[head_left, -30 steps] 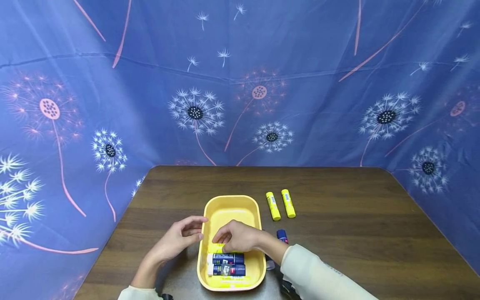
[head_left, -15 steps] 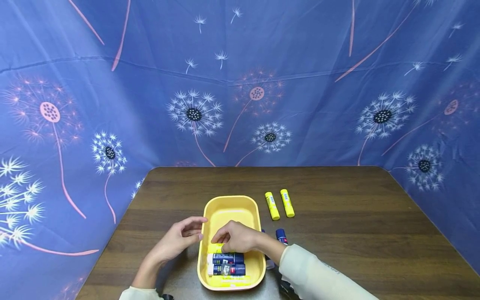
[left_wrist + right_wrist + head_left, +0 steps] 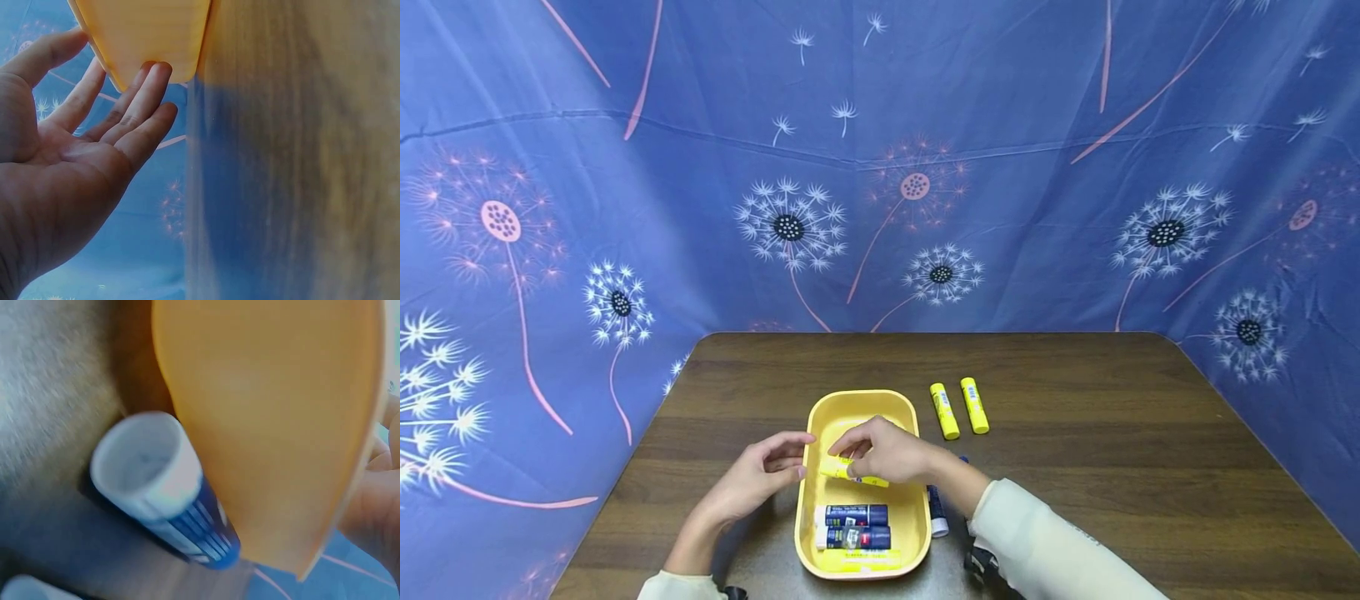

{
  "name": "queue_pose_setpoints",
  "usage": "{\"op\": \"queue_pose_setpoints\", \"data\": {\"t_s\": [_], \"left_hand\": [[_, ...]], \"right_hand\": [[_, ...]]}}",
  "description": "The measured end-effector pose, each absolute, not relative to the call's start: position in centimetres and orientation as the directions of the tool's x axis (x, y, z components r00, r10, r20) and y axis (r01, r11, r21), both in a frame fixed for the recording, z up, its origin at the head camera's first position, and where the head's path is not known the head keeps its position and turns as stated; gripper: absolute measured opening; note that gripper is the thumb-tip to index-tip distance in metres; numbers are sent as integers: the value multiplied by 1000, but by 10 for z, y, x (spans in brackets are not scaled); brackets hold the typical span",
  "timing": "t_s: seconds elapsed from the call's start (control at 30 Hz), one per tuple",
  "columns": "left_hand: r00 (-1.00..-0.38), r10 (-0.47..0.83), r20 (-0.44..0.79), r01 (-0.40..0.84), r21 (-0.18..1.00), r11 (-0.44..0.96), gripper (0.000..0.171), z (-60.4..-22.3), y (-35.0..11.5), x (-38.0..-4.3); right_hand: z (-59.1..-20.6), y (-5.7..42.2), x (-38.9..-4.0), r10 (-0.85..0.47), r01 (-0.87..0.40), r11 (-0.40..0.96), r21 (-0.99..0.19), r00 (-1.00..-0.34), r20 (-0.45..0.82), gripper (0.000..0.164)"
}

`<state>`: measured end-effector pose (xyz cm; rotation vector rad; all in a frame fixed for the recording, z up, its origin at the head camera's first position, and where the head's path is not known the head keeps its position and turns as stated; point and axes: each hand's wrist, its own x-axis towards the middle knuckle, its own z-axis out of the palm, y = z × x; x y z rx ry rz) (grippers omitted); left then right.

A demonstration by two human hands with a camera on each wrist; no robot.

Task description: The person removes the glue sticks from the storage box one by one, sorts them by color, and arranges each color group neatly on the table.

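My right hand (image 3: 891,450) pinches a yellow glue stick (image 3: 835,468) inside the yellow tray (image 3: 862,398), over its middle. Fingers of my left hand (image 3: 748,477) touch the tray's left side; in the left wrist view that hand (image 3: 81,144) has its fingers extended against the tray wall (image 3: 147,37). Two navy glue sticks (image 3: 853,515) lie side by side in the tray's near half, with another yellow glue stick (image 3: 859,560) at its near end. The right wrist view shows the tray's outer wall (image 3: 269,425) with part of the right hand behind it.
A navy glue stick with a white end (image 3: 209,522) lies on the table against the tray's right side. Beyond the right forearm another navy stick (image 3: 964,458) is mostly hidden. Two yellow glue sticks (image 3: 945,412) lie right of the tray. A blue patterned cloth (image 3: 1037,167) hangs behind.
My right hand has moved away from the navy sticks, toward the tray's far end, bringing the yellow glue stick with it. My left hand has stayed at the tray's side.
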<state>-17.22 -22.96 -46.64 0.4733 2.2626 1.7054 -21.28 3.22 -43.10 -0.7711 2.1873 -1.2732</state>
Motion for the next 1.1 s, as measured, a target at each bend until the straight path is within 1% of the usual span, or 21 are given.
{"op": "queue_pose_setpoints", "data": {"t_s": [0.13,0.4,0.6,0.83,1.1], "left_hand": [[-911,413,-17,97,963,252,51,-466,-230,-173],[-912,410,-18,93,964,250,50,-464,-231,-174],[-913,408,-16,96,963,250,50,-466,-230,-173],[-913,408,-12,96,965,244,51,-467,-230,-173],[-912,410,-12,101,962,253,51,-468,-231,-174]], "right_hand": [[-424,40,-220,-649,-222,404,-887,-754,-106,32],[-412,63,-234,-537,-145,356,-923,-841,-75,35],[-406,85,-244,-432,-72,346,-935,-897,-91,37],[-404,113,-256,-313,26,293,-956,-942,-121,40],[-410,148,-266,-172,45,291,-956,-980,-98,43]]}}
